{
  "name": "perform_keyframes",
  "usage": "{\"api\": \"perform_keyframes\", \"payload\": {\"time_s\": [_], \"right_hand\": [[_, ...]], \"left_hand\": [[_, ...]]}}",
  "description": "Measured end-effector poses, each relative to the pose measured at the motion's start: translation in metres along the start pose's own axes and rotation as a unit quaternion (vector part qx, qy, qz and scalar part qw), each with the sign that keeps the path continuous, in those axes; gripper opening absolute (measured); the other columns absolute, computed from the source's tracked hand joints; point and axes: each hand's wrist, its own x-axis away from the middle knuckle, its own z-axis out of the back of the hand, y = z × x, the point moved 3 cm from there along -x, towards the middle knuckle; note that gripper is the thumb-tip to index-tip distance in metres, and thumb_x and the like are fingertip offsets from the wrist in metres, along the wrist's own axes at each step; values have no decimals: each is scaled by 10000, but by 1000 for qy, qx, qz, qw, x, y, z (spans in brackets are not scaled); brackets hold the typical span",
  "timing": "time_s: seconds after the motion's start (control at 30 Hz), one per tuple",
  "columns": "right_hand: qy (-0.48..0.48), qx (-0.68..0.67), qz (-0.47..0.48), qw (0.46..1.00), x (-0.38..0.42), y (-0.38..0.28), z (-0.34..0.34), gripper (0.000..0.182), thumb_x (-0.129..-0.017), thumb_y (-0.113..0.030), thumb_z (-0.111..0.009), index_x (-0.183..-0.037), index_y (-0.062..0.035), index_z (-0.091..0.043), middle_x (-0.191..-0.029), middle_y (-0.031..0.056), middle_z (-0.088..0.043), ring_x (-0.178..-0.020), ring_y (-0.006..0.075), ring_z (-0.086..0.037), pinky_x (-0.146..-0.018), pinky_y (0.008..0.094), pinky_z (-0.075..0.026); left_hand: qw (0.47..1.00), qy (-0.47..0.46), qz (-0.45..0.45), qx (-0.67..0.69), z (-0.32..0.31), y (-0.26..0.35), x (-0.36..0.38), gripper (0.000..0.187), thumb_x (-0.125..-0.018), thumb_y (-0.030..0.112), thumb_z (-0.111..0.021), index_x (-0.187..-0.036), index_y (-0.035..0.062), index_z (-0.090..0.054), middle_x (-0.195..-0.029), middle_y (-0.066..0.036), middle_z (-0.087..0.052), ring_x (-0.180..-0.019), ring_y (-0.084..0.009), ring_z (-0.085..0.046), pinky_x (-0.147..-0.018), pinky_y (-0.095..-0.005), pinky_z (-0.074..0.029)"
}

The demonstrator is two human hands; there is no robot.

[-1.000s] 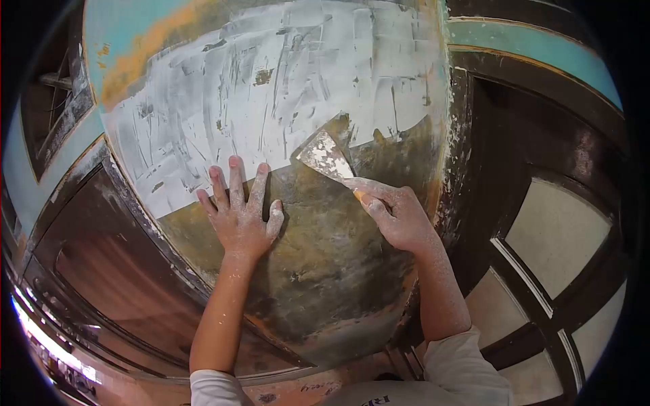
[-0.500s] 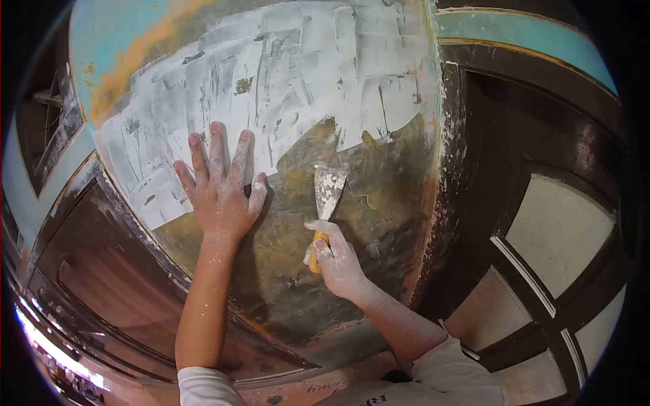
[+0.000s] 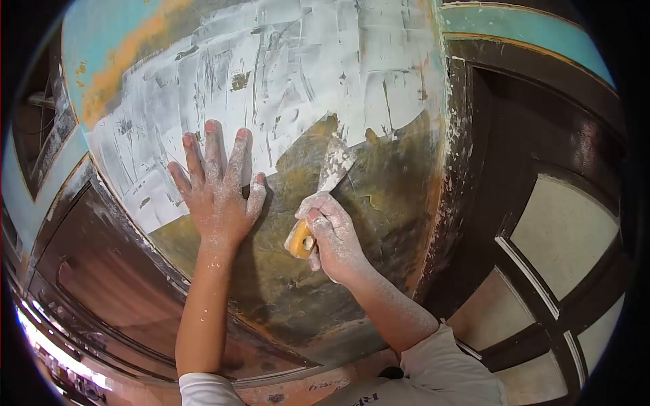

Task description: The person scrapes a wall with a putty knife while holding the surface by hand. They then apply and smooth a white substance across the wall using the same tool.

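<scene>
The scraper (image 3: 336, 164), its handle gripped in the right hand (image 3: 332, 231), slants up-rightward to the white coating's (image 3: 305, 74) lower edge (left hand (image 3: 218, 201) spread flat, nearer the wall's (image 3: 386, 223) left edge).

We hold a yellow-handled scraper (image 3: 334, 169) tilted, its white-flecked blade (image 3: 340, 157) up near the ragged lower edge of the wall's (image 3: 325, 301) white coat (image 3: 298, 74).
</scene>
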Motion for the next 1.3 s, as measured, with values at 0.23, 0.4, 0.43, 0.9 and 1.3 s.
{"api": "perform_keyframes", "payload": {"time_s": [0.23, 0.4, 0.43, 0.9, 1.3], "right_hand": [[9, -13, 19, 1000, -4, 6, 4, 146, -1058, -155, -392, -1075, -73, -511, -887, 54, -548, -490, 73, -476, -421, 226, -420], [-7, -10, 25, 1000, -3, 10, -1, 142, -1053, -146, -395, -1080, -74, -514, -878, 52, -533, -497, 73, -481, -408, 223, -413], [-8, -11, 26, 1000, -5, 8, 2, 142, -1053, -146, -395, -1080, -74, -514, -878, 52, -533, -497, 73, -481, -408, 223, -413], [-35, -44, 2, 998, -2, 16, 3, 149, -1043, -156, -383, -1085, -80, -504, -822, 74, -570, -510, 87, -516, -408, 226, -452], [-20, 12, -17, 1000, 10, 16, 40, 178, -1034, -187, -419, -1095, -88, -554, -944, 60, -602, -543, 54, -497, -423, 210, -403]], "left_hand": [[1000, 7, -3, 6, 0, 0, 0, 710, -814, 358, -648, -1492, 277, -453, -1635, -97, -248, -1512, -395, -145, -1146, -671, -118], [1000, -8, 4, -6, 0, 2, 0, 719, -818, 348, -647, -1503, 281, -435, -1640, -94, -234, -1510, -399, -144, -1146, -671, -119], [1000, -3, 1, 1, 0, 1, 0, 721, -819, 348, -647, -1504, 282, -433, -1639, -95, -235, -1509, -402, -145, -1145, -673, -119], [1000, -3, -2, 1, 1, 2, -1, 724, -815, 353, -645, -1503, 276, -431, -1641, -97, -221, -1511, -406, -126, -1144, -679, -110], [1000, 0, 2, 8, 0, 2, 0, 719, -809, 344, -647, -1495, 276, -445, -1639, -103, -233, -1513, -406, -127, -1147, -669, -105]]}}
